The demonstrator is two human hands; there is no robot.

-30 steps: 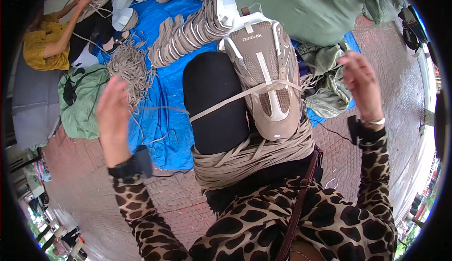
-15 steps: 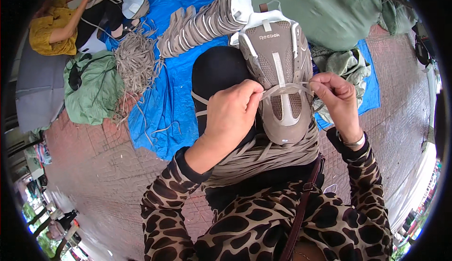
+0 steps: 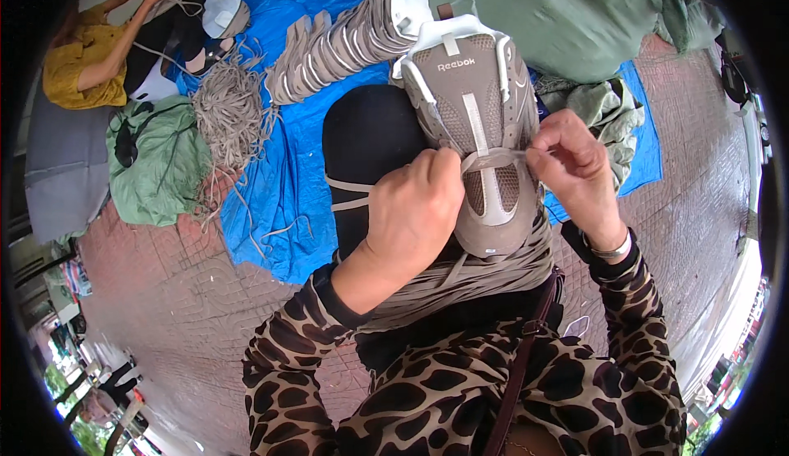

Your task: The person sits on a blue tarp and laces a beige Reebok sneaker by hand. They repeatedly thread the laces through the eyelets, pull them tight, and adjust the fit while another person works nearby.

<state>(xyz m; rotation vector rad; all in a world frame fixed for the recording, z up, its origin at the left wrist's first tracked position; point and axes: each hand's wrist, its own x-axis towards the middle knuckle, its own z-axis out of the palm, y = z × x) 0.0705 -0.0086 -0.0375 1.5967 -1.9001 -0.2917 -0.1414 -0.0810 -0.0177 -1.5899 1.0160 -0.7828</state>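
Note:
A grey-brown sneaker upper (image 3: 493, 230) with white trim lies over my lap, its toe toward me. Across its front a pale flat shoelace (image 3: 496, 158) runs from side to side. My left hand (image 3: 415, 209) is closed at the left edge of the upper, by the lace's left part; its fingertips are turned away and hidden. On the other side my right hand (image 3: 575, 168) pinches the lace between thumb and forefinger. Many loose laces (image 3: 460, 283) are spread across my thighs, under the toe. My black-clad left knee (image 3: 370, 127) is beside the upper.
A row of nested uppers (image 3: 345, 49) lies on a blue tarp (image 3: 304, 152). To its left are a heap of laces (image 3: 230, 119) and a green bag (image 3: 156, 164). A large green sack (image 3: 551, 12) stands ahead. Far left, a person in a yellow top (image 3: 86, 61) handles laces.
My left hand has rolled inward, so its thumb and fingertips no longer show at the lace. The right hand stays pinched on it. The whole view has shifted slightly.

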